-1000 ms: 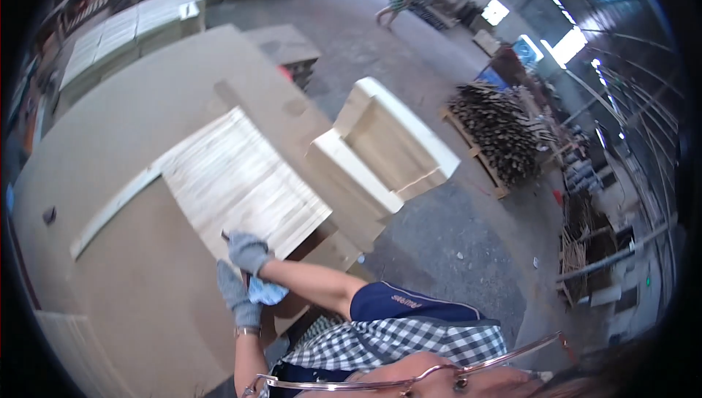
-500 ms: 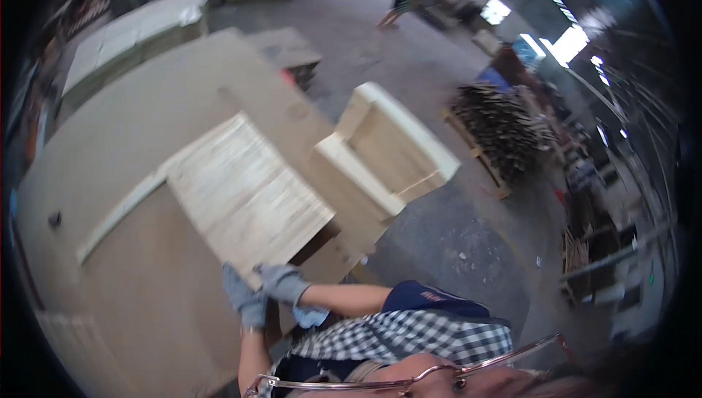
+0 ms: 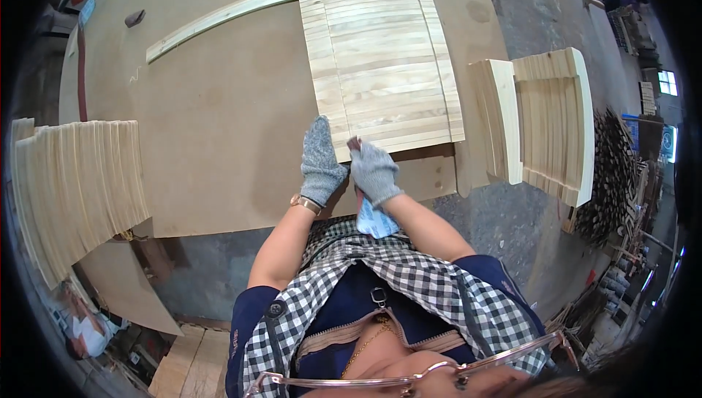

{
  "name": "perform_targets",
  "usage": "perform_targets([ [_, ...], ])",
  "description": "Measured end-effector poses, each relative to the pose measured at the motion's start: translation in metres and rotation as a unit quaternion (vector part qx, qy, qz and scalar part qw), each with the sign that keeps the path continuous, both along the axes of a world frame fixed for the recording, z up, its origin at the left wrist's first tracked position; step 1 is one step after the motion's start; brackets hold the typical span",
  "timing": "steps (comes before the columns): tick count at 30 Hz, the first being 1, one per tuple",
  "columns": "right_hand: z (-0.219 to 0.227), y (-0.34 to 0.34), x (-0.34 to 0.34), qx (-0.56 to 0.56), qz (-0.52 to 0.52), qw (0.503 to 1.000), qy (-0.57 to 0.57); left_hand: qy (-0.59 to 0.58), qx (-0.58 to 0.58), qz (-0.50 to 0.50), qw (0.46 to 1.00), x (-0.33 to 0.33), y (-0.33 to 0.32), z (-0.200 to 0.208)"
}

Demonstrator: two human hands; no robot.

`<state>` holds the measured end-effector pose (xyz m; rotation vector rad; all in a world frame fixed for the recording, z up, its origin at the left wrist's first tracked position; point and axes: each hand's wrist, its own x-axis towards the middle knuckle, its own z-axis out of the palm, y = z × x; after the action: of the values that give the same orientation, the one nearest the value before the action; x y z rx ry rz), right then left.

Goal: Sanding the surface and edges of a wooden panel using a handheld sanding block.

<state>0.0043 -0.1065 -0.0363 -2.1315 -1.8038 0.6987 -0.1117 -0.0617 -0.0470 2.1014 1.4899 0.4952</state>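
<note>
Head view shows both gloved hands, left hand (image 3: 322, 164) and right hand (image 3: 374, 171), grips pressed flat, unclenched, on the slatted wood panel (image 3: 380, 62) at twelve o'clock on the surface (image 3: 219, 135); its overhanging near edge could probably tip.

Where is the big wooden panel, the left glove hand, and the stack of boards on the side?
wooden panel (image 3: 384, 62), head view, middle of its slatted top.
left hand (image 3: 320, 160), head view, back of the grey glove.
stack of boards (image 3: 77, 186), head view, top edges of the stacked boards at left.
</note>
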Motion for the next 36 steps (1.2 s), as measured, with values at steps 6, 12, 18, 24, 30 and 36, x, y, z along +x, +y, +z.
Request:
perform_targets([
  [6,-0.019,0.122,0.026,0.126,0.008,0.990,-0.069,0.057,0.017,-0.068,0.996,-0.006,0.004,-0.029],
  [12,0.024,0.084,0.099,0.066,0.009,0.994,-0.086,0.026,-0.029,-0.034,0.999,-0.002,0.010,0.002],
  [18,0.045,0.010,0.056,-0.014,-0.114,0.984,0.137,0.020,-0.052,-0.040,0.998,0.007,0.011,0.014],
  [24,0.022,-0.012,0.025,0.099,-0.005,0.994,-0.039,0.009,-0.077,-0.028,0.997,0.001,0.010,0.017],
  [30,0.001,-0.010,-0.007,0.120,-0.073,0.989,-0.040,0.020,0.022,-0.048,0.998,0.000,0.006,-0.001],
  [36,-0.016,-0.059,-0.040,0.163,-0.015,0.952,-0.259,0.007,0.026,-0.072,0.997,-0.006,0.010,-0.007],
])
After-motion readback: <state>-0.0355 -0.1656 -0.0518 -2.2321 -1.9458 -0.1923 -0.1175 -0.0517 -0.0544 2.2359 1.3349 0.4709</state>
